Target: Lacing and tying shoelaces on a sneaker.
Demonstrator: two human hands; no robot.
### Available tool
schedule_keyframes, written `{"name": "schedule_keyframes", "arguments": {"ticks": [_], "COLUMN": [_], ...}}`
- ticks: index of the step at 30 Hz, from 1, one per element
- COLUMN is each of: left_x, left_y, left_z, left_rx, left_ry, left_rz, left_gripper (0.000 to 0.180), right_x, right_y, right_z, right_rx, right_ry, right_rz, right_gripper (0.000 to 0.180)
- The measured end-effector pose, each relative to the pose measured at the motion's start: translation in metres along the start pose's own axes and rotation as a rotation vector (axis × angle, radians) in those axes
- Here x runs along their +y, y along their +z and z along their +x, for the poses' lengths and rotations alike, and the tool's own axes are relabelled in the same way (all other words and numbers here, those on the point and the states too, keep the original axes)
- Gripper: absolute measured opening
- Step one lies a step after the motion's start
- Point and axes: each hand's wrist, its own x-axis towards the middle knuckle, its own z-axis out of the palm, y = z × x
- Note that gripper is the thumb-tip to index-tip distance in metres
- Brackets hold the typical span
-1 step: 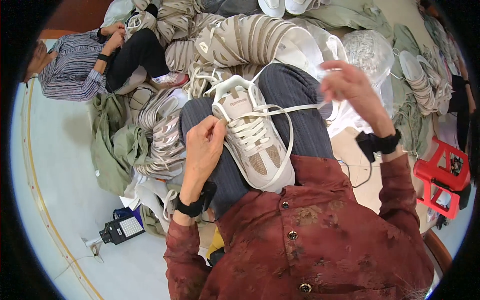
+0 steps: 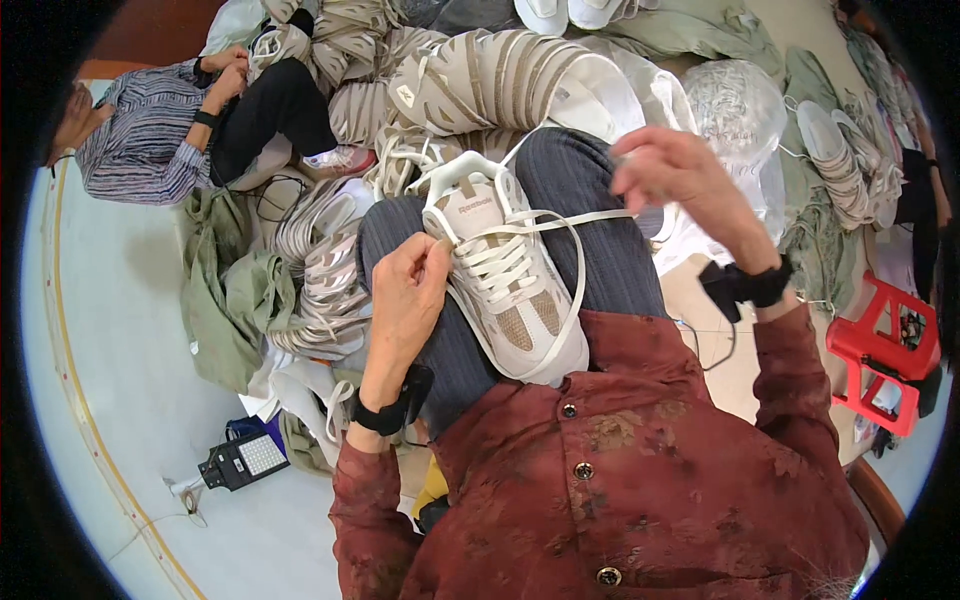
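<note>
A white and beige sneaker (image 2: 515,290) rests on my lap across dark striped trousers, its toe toward me. White lace (image 2: 500,265) crosses its tongue. One loose length loops down over the toe side, and another runs right across my thigh. At the sneaker's left upper edge is my left hand (image 2: 408,285), thumb and forefinger pressed together on it. My right hand (image 2: 675,180) hovers above my right knee, fingers curled and blurred. The loose lace end reaches just below those fingers; whether they grip it cannot be made out.
Rows of nested beige shoe uppers (image 2: 490,80) lie beyond my knees, more (image 2: 325,270) at left. A clear bag (image 2: 735,110) holds white laces. A red plastic stool (image 2: 885,345) stands at right, a lamp panel (image 2: 245,460) at lower left. Another person (image 2: 150,130) sits at far left.
My right hand has shifted a little left, closer to the sneaker. My left hand and the sneaker have stayed put.
</note>
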Motion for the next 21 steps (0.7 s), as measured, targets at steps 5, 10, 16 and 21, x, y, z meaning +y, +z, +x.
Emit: {"name": "schedule_keyframes", "arguments": {"ticks": [5, 10, 16, 21], "left_x": [0.004, -0.005, -0.008, -0.006], "left_y": [0.003, 0.005, 0.006, 0.007], "left_z": [-0.001, -0.002, -0.001, 0.000], "left_rx": [0.008, -0.026, -0.018, -0.012], "left_ry": [-0.091, -0.135, -0.156, -0.167], "left_rz": [-0.151, -0.373, -0.405, -0.428], "left_gripper": [0.030, 0.030, 0.028, 0.027], "right_x": [-0.009, -0.019, 0.006, -0.002], "right_y": [0.047, 0.059, 0.056, 0.058], "right_z": [0.027, 0.021, 0.029, 0.027], "right_rx": [-0.202, -0.244, -0.194, -0.131], "right_ry": [-0.078, 0.018, 0.027, 0.046], "right_rz": [-0.043, 0.025, -0.071, -0.095], "right_gripper": [0.028, 0.024, 0.016, 0.017]}}
